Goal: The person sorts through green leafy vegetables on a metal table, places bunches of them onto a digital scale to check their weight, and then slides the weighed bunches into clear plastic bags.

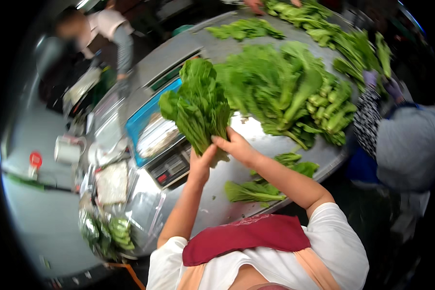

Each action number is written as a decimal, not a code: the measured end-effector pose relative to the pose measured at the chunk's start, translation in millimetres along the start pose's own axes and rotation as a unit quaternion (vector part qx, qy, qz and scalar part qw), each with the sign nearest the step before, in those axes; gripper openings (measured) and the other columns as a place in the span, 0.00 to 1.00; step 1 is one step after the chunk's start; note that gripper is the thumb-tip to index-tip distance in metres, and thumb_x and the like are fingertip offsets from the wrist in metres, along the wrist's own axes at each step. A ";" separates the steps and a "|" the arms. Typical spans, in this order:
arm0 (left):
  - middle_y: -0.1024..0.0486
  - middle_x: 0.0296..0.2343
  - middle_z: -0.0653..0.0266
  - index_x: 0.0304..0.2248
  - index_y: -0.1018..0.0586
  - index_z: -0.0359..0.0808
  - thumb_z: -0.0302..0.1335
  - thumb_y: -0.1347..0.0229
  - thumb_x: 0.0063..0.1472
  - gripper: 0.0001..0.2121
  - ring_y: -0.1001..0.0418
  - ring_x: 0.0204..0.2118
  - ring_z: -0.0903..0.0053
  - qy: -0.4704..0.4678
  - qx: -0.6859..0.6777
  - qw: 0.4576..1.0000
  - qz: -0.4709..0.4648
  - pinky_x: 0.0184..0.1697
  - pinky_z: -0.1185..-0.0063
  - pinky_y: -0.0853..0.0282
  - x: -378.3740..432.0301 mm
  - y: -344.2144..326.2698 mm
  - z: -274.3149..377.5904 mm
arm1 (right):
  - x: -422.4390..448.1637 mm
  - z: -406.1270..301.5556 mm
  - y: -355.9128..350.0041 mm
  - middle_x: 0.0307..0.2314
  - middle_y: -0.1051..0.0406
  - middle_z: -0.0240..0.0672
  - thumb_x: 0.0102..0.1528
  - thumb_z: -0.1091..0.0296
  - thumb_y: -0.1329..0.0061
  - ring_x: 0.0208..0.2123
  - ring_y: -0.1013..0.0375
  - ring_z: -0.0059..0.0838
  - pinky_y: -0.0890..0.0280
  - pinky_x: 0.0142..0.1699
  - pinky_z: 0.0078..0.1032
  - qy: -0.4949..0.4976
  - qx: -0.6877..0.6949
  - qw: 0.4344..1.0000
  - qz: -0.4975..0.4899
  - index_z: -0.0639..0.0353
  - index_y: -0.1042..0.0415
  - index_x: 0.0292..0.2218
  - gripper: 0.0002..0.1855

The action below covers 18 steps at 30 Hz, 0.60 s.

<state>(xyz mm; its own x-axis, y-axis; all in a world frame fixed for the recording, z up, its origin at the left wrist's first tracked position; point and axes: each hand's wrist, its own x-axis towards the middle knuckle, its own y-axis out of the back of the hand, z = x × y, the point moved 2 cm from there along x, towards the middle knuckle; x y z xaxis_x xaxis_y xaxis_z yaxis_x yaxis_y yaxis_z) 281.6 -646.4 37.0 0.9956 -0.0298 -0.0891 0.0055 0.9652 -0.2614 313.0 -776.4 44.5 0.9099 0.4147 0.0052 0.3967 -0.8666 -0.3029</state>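
A bunch of leafy greens [199, 105] is held up over the metal table, its leaves pointing away from me and its stems towards me. My left hand [203, 165] grips the stems from the left. From the right, my right hand [237, 145] closes on the same stems, its thumb near the left hand's fingers. Behind the bunch, to its left, lies a blue tray [134, 139] on a weighing scale [170, 166]. A large heap of leafy greens [268, 79] rests on the table to the right of my hands.
Loose leaves [253, 191] lie near the table's front edge. Bagged greens [112, 232] and clear plastic bags [145, 206] are at the left, with a white mug [68, 149] beyond. A co-worker in purple gloves [393, 88] handles greens at the right; another person [108, 29] stands far left.
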 end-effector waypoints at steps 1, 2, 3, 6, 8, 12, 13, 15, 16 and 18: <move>0.33 0.36 0.63 0.43 0.38 0.31 0.32 0.47 0.50 0.22 0.33 0.37 0.77 -0.052 -0.008 0.998 0.015 0.38 0.79 0.36 9.1 7.8 16.1 | 17.4 -8.6 -14.2 0.40 0.39 0.37 0.51 0.59 0.56 0.42 0.40 0.26 0.44 0.47 0.22 0.008 -0.002 1.000 -0.010 0.64 0.47 0.48 0.27; 0.33 0.36 0.62 0.44 0.38 0.31 0.32 0.47 0.51 0.22 0.33 0.36 0.76 -0.037 -0.015 0.999 0.026 0.38 0.79 0.35 16.7 19.8 36.7 | 33.9 -21.8 -29.1 0.38 0.38 0.38 0.51 0.58 0.56 0.39 0.37 0.26 0.41 0.44 0.22 -0.034 0.013 0.999 -0.027 0.64 0.46 0.47 0.27; 0.33 0.36 0.62 0.44 0.38 0.32 0.32 0.48 0.51 0.22 0.32 0.36 0.76 -0.026 -0.021 0.999 0.042 0.38 0.79 0.35 20.5 35.7 62.1 | 57.1 -25.0 -44.3 0.37 0.35 0.38 0.50 0.59 0.56 0.38 0.36 0.27 0.40 0.43 0.25 -0.044 -0.004 0.999 -0.027 0.64 0.43 0.45 0.25; 0.32 0.36 0.61 0.42 0.36 0.31 0.31 0.50 0.53 0.19 0.32 0.37 0.76 -0.003 -0.017 0.998 0.068 0.37 0.79 0.34 42.4 104.9 100.1 | 128.9 -14.2 -95.0 0.36 0.34 0.38 0.51 0.56 0.58 0.36 0.34 0.27 0.39 0.40 0.25 -0.078 0.089 0.989 -0.091 0.63 0.40 0.43 0.23; 0.30 0.33 0.61 0.39 0.33 0.30 0.31 0.52 0.54 0.15 0.31 0.35 0.75 0.060 -0.029 0.993 0.103 0.36 0.77 0.33 67.5 156.3 92.7 | 167.3 12.3 -112.1 0.31 0.33 0.36 0.51 0.54 0.60 0.31 0.32 0.26 0.37 0.34 0.25 -0.154 0.098 0.977 -0.108 0.63 0.37 0.39 0.21; 0.30 0.31 0.57 0.39 0.33 0.30 0.35 0.51 0.49 0.20 0.31 0.32 0.69 0.168 0.224 0.942 0.184 0.36 0.75 0.35 73.1 212.9 75.0 | 182.3 30.4 -112.5 0.24 0.32 0.39 0.46 0.47 0.56 0.24 0.31 0.30 0.38 0.26 0.27 -0.202 -0.206 0.957 -0.011 0.66 0.35 0.35 0.26; 0.31 0.32 0.54 0.41 0.35 0.29 0.35 0.51 0.48 0.23 0.31 0.34 0.67 0.177 0.222 0.939 0.194 0.38 0.74 0.36 73.4 216.4 72.9 | 196.6 47.0 -96.4 0.23 0.32 0.40 0.44 0.46 0.55 0.22 0.32 0.31 0.39 0.25 0.28 -0.156 -0.299 0.941 0.003 0.66 0.34 0.34 0.28; 0.33 0.36 0.48 0.44 0.39 0.28 0.36 0.51 0.47 0.27 0.34 0.38 0.61 0.140 0.312 0.899 0.273 0.41 0.72 0.39 60.7 238.9 65.8 | 184.3 35.4 -106.5 0.25 0.32 0.43 0.40 0.45 0.52 0.22 0.31 0.33 0.37 0.25 0.31 -0.159 -0.375 0.913 0.012 0.68 0.34 0.34 0.31; 0.35 0.38 0.45 0.46 0.41 0.27 0.37 0.51 0.48 0.29 0.36 0.41 0.59 0.084 0.404 0.855 0.314 0.43 0.71 0.40 65.3 238.2 63.0 | 182.0 38.4 -101.6 0.27 0.32 0.46 0.41 0.46 0.52 0.25 0.31 0.35 0.37 0.29 0.31 -0.159 -0.379 0.911 0.036 0.68 0.36 0.35 0.31; 0.45 0.45 0.39 0.52 0.51 0.30 0.40 0.51 0.49 0.35 0.44 0.48 0.52 -0.001 0.502 0.812 0.300 0.48 0.69 0.46 84.9 201.9 67.7 | 200.7 64.5 -64.7 0.32 0.33 0.50 0.42 0.48 0.52 0.32 0.32 0.40 0.37 0.38 0.30 -0.044 -0.396 0.916 0.050 0.70 0.39 0.38 0.32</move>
<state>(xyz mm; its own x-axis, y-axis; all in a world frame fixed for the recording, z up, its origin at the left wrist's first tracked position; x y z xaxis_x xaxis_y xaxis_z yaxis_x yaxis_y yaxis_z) 373.6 -436.5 41.7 0.8475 0.5229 0.0911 -0.4079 0.5318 0.7422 462.1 -619.2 3.7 0.9472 0.3127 -0.0712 0.3063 -0.8167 0.4890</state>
